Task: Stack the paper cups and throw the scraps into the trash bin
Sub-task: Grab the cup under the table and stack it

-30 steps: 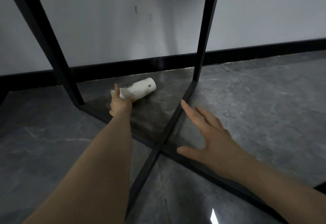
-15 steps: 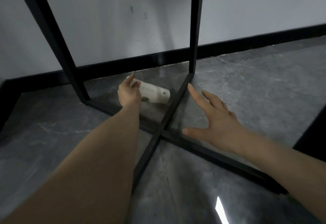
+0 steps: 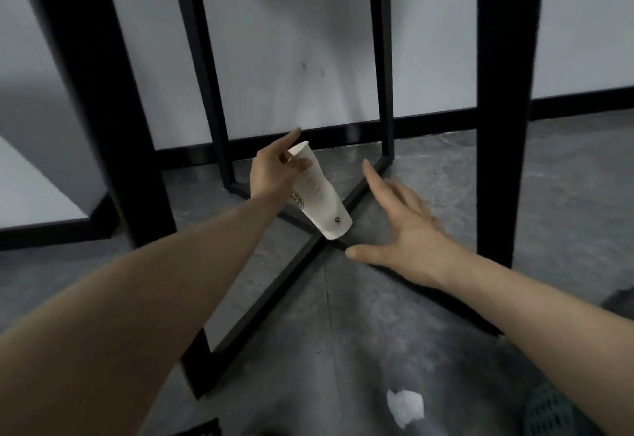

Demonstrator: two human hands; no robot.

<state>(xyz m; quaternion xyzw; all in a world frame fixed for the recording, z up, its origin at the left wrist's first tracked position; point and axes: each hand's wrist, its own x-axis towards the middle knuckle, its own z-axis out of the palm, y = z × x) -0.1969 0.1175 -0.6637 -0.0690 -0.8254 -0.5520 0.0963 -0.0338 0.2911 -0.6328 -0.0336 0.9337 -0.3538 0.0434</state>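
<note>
Left hand in the middle of the frame grips the paper cup near its rim, bottom tilted down-right, probably so it can slot onto a stack. Right of it, the right hand hovers spread wide, holding nothing. A paper scrap lies on the floor, lower right.

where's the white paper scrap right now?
Head view, bottom right of centre: the torn white paper scrap lies on the grey floor, just left of the dark mesh bin, below the right forearm.
</note>
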